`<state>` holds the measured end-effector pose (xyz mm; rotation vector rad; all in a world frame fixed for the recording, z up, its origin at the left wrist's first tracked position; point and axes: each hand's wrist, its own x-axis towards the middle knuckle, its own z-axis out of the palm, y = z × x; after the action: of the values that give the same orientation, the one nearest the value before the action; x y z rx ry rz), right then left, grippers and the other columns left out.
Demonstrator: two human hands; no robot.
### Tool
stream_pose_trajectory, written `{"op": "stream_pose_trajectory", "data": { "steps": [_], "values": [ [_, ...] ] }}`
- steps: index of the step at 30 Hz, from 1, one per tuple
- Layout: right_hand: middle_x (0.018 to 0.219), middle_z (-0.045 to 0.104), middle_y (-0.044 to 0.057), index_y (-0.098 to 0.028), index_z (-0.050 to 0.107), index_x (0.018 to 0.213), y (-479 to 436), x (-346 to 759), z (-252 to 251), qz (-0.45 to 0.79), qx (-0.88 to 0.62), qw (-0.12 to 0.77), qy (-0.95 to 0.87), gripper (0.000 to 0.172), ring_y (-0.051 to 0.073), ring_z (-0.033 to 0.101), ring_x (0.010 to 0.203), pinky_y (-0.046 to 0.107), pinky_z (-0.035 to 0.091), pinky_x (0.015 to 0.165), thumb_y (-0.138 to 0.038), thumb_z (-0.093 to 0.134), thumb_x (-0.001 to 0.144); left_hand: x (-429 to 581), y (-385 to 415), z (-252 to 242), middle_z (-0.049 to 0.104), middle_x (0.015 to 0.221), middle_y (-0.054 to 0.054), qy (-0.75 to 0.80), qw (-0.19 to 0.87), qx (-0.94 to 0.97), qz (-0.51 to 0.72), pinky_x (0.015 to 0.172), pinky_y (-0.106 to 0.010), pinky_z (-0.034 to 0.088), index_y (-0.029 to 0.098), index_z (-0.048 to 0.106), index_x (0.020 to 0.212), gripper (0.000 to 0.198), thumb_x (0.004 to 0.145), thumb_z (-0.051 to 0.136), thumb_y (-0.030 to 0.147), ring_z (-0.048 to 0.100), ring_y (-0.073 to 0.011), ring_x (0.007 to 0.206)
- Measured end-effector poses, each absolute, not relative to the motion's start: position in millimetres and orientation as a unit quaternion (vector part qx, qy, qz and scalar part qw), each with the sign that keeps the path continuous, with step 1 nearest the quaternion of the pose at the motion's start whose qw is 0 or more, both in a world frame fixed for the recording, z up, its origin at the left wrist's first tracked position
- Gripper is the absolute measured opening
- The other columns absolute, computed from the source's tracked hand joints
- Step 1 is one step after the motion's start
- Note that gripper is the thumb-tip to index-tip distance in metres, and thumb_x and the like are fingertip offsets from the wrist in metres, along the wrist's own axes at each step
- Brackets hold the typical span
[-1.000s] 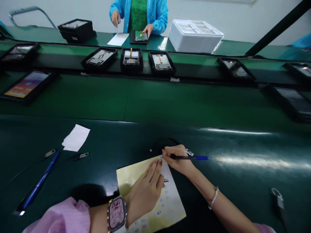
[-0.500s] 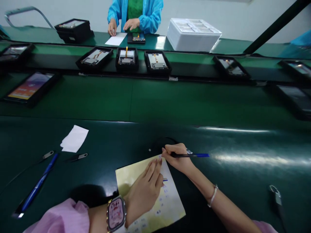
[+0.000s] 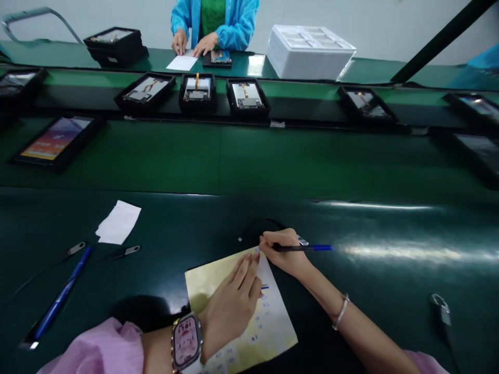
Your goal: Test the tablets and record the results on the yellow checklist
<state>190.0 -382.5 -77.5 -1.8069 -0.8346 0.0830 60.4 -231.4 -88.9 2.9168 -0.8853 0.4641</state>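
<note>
The pen (image 3: 304,248) is in the right hand (image 3: 284,254), its fingers (image 3: 268,240) closed around the barrel. Its tip sits at the top edge of the yellow-tinted sheet (image 3: 206,283), and its blue end points right, over the dark green worktop (image 3: 370,291). The left hand (image 3: 232,311) lies on the sheet, fingers (image 3: 249,270) open and spread, fingertips near the top edge and just beside the pen tip. The sheet's lower corner runs out of frame. A watch (image 3: 187,340) is on the left wrist and a bracelet (image 3: 341,311) on the right.

Left of the sheet, well apart, lie a second pen (image 3: 62,296), a paper scrap (image 3: 118,222) and a small steel-tipped tool (image 3: 123,252). A key clip (image 3: 442,311) lies well right of the sheet. Beyond the worktop, trays (image 3: 197,93) stand on a green belt (image 3: 117,156). Farther on, a co-worker (image 3: 214,21) has both hands near a white slip (image 3: 182,62), one having come off a tray since the earliest view. The person's own hands and pen have barely shifted.
</note>
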Motion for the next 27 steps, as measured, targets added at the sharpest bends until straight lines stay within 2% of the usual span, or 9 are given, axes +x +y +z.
{"op": "stream_pose_trajectory", "data": {
  "steps": [8,17,27],
  "values": [
    [0.056,0.024,-0.007,-0.020,0.021,0.064,-383,190,-76,0.033,-0.758,0.547,-0.353,0.038,0.007,0.021,0.047,0.024,0.021,0.046,-0.007,0.049,0.086,59,-231,-90,0.058,0.138,-0.023,-0.285,0.035,0.945,0.158,0.118,-0.047,0.027,0.001,0.057,0.114,0.033,0.104,0.034,0.021,0.055,-0.0346,0.132],
    [0.056,0.022,-0.007,-0.020,0.022,0.064,-382,191,-77,0.024,-0.754,0.553,-0.354,0.037,0.006,0.021,0.048,0.023,0.019,0.046,-0.004,0.049,0.083,60,-229,-87,0.058,0.139,-0.021,-0.298,0.037,0.942,0.148,0.116,-0.047,0.028,0.003,0.063,0.109,0.028,0.101,0.049,0.026,0.055,-0.0385,0.130],
    [0.055,0.022,-0.007,-0.019,0.021,0.063,-384,191,-78,0.021,-0.755,0.553,-0.352,0.038,0.006,0.021,0.047,0.024,0.018,0.046,-0.006,0.050,0.084,60,-222,-78,0.061,0.132,-0.021,-0.362,0.019,0.922,0.134,0.112,-0.060,0.031,0.005,0.062,0.110,0.025,0.095,0.056,0.024,0.056,-0.0473,0.126]
  ]
}}
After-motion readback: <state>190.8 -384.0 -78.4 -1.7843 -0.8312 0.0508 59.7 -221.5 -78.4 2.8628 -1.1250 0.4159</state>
